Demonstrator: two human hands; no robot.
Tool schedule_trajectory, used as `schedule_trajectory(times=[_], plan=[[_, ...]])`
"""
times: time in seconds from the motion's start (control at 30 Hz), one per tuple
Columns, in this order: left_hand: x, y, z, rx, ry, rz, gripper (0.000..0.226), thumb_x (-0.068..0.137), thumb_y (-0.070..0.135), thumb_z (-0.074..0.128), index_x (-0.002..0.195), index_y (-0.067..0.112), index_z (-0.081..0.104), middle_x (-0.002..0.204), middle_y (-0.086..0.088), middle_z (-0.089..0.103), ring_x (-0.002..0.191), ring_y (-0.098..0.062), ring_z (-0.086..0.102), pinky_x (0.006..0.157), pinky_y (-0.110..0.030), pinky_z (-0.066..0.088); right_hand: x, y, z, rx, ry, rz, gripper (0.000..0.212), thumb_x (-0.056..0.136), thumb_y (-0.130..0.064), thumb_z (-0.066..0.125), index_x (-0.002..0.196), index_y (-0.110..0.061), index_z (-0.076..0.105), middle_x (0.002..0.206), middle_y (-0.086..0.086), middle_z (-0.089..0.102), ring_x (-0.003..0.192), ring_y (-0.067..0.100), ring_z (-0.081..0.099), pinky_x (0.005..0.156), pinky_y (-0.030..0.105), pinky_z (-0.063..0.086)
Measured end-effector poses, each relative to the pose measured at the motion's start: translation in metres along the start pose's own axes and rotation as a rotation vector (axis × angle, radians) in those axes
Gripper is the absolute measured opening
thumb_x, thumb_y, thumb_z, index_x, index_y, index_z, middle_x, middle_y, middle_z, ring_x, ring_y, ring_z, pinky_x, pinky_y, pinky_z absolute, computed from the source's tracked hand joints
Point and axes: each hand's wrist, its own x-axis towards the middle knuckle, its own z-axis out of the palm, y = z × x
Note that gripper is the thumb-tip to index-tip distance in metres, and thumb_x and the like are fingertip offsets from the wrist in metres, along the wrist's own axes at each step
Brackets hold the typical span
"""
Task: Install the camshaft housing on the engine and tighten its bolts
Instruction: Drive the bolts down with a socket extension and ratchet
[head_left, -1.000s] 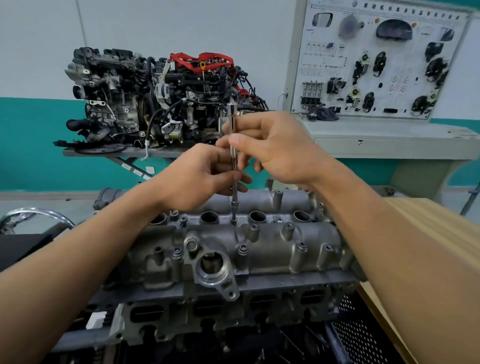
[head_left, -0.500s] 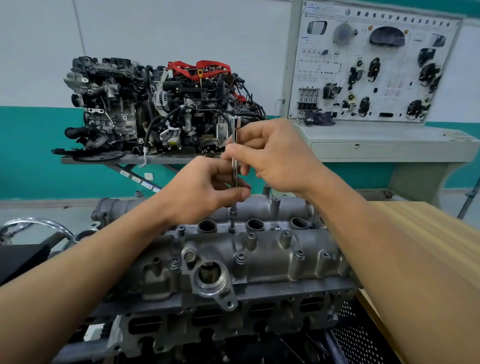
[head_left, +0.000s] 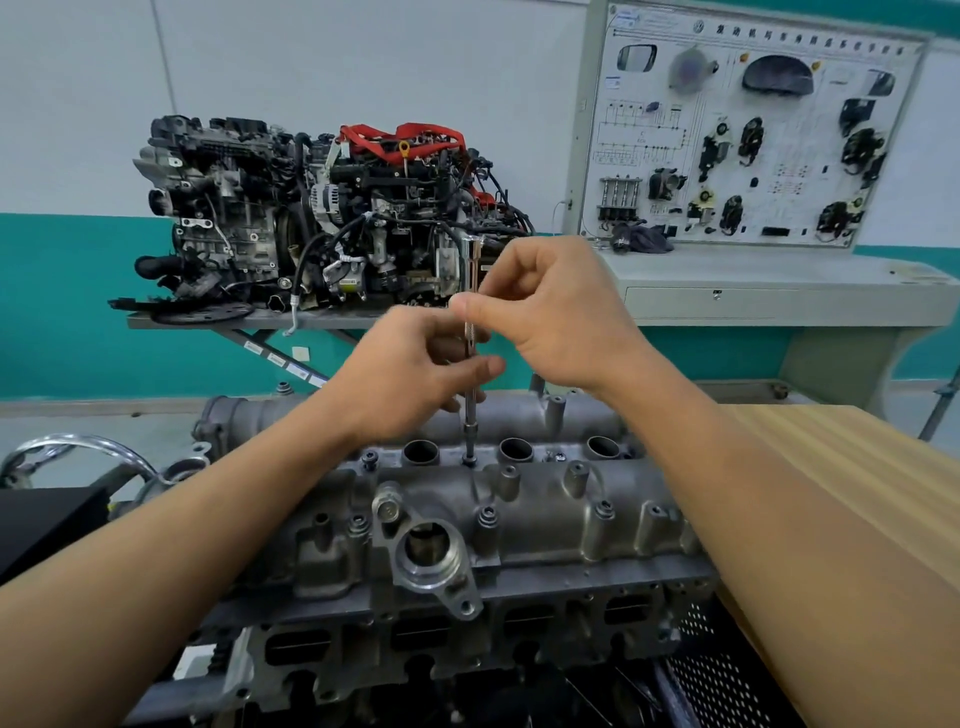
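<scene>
Holding: a slim steel driver shaft (head_left: 470, 415), upright, with both hands just above the camshaft housing (head_left: 545, 514).
Left hand: my left hand (head_left: 410, 379) is curled round the lower half of the shaft. The thumb and fingertips close on it from either side, a little above the housing.
Right hand: my right hand (head_left: 556, 317) pinches the shaft higher up between thumb and forefinger. The other fingers are folded into the palm, and the top of the shaft sticks out above them.
Tool tip: it sits on a bolt (head_left: 469, 459) in the middle of the housing's far row, between two of the round plug wells (head_left: 421, 451).
Camshaft housing: it lies flat on top of the engine (head_left: 467, 639), right under my hands, with its long side across my view.
Near-row bolts (head_left: 487, 515): these sit in their bosses along the housing's near side. I cannot tell how tight they are.
Round flanged port (head_left: 428, 561): this is on the housing's near face, towards its left end.
Behind the housing: a complete display engine (head_left: 322, 218) with red wiring stands on a grey shelf against the wall.
Behind and to the right of the housing: a white training board (head_left: 748, 135) carries mounted car parts.
Right of the housing: a wooden tabletop (head_left: 857, 519) is just beside it.
Left of the housing: a curved chrome tube (head_left: 78, 447) is near the floor.
</scene>
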Motion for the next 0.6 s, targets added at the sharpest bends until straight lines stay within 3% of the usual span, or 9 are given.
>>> schedule_trajectory(times=[0.1, 0.23, 0.33, 0.37, 0.47, 0.53, 0.6], plan=[[0.0007, -0.0016, -0.0018, -0.049, 0.090, 0.016, 0.015, 0.085, 0.013, 0.077, 0.091, -0.001, 0.075, 0.078, -0.014, 0.076, 0.069, -0.022, 0.074, 0.064, -0.034, 0.063, -0.0020, 0.0031, 0.0044, 0.062, -0.003, 0.052, 0.023, 0.076, -0.027, 0.085, 0.085, -0.023, 0.064, 0.067, -0.004, 0.072, 0.061, 0.005, 0.064, 0.063, 0.025, 0.056], [-0.0013, -0.0006, -0.0028, -0.055, -0.107, 0.034, 0.018, 0.095, -0.002, 0.061, 0.110, 0.002, 0.071, 0.101, -0.010, 0.078, 0.094, -0.023, 0.075, 0.087, -0.035, 0.060, -0.0031, 0.0017, -0.0013, 0.126, -0.176, 0.040, 0.007, 0.093, -0.017, 0.068, 0.094, -0.013, 0.073, 0.074, -0.003, 0.070, 0.063, 0.005, 0.056, 0.056, 0.014, 0.045], [-0.0023, 0.0013, -0.0016, -0.009, -0.169, 0.025, 0.022, 0.093, 0.000, 0.065, 0.114, 0.006, 0.068, 0.108, -0.005, 0.077, 0.103, -0.016, 0.072, 0.099, -0.040, 0.054, -0.0043, -0.0005, -0.0034, 0.088, -0.135, 0.055, 0.013, 0.090, -0.013, 0.069, 0.079, -0.005, 0.069, 0.073, 0.012, 0.069, 0.059, 0.009, 0.052, 0.060, 0.031, 0.048], [-0.0024, 0.0017, -0.0002, 0.001, -0.140, 0.026, 0.021, 0.091, 0.006, 0.071, 0.111, 0.010, 0.070, 0.102, -0.006, 0.078, 0.098, -0.015, 0.073, 0.096, -0.042, 0.055, -0.0045, 0.0003, -0.0018, 0.020, -0.071, 0.049, 0.020, 0.086, -0.018, 0.074, 0.072, -0.008, 0.064, 0.066, 0.007, 0.065, 0.057, 0.009, 0.050, 0.060, 0.034, 0.047], [-0.0034, 0.0042, 0.0017, 0.000, 0.029, 0.023, 0.014, 0.085, 0.016, 0.078, 0.096, 0.007, 0.076, 0.080, -0.017, 0.076, 0.070, -0.019, 0.070, 0.076, -0.051, 0.060, -0.0060, 0.0012, 0.0014, -0.076, 0.040, 0.063, 0.032, 0.077, -0.034, 0.083, 0.070, -0.013, 0.060, 0.060, -0.006, 0.057, 0.053, 0.006, 0.047, 0.053, 0.025, 0.041], [-0.0031, 0.0034, -0.0015, -0.023, 0.030, 0.021, 0.011, 0.091, 0.007, 0.070, 0.100, 0.002, 0.075, 0.085, -0.013, 0.077, 0.074, -0.021, 0.075, 0.074, -0.044, 0.063, -0.0055, 0.0001, -0.0005, 0.028, -0.014, 0.115, 0.026, 0.080, -0.034, 0.081, 0.085, -0.013, 0.066, 0.072, -0.004, 0.067, 0.057, 0.005, 0.055, 0.054, 0.022, 0.046], [-0.0042, 0.0028, -0.0042, -0.017, -0.081, 0.032, 0.017, 0.096, -0.001, 0.061, 0.109, 0.002, 0.070, 0.097, -0.011, 0.077, 0.087, -0.023, 0.076, 0.079, -0.036, 0.062, -0.0051, -0.0022, -0.0039, 0.163, -0.124, 0.152, 0.022, 0.089, -0.023, 0.073, 0.104, -0.008, 0.068, 0.091, 0.001, 0.073, 0.057, 0.006, 0.059, 0.050, 0.016, 0.045]])
